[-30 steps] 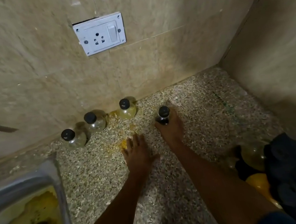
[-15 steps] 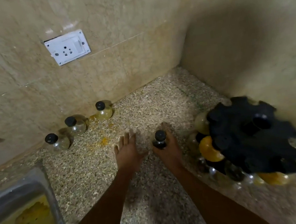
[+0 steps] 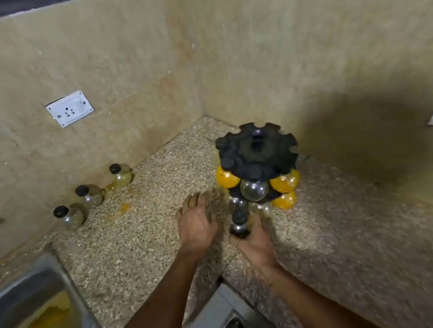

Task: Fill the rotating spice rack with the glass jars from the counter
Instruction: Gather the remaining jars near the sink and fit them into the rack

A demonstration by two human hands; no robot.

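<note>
A small round glass jar with a black cap point(image 3: 239, 224) is sitting in the person's right hand point(image 3: 256, 244), whose fingers are curling around its lower half, just in front of the rack's bottom tier. The left hand point(image 3: 197, 225) is lying released beside it, palm down with straight fingers, low over the speckled stone counter point(image 3: 149, 244) and holding nothing. Just beyond the hands, the black rotating spice rack with a notched top disc point(image 3: 258, 155) is standing near the corner, already carrying several jars: yellow-filled ones point(image 3: 226, 177) and clear ones point(image 3: 254, 190) are hanging under the disc and lower down. Judging by this, the step in hand is carrying the held jar to the rack. The next move probably calls for finding a free slot, perhaps turning the rack with the free hand, then sliding the jar's neck into a notch; which slots are free is hard to tell from above. Farther back on the left, three more capped glass jars point(image 3: 90, 195) are waiting in a row along the beige wall, near a yellow spill point(image 3: 124, 207). A steel sink point(image 3: 21, 297) is lying at near left.
</note>
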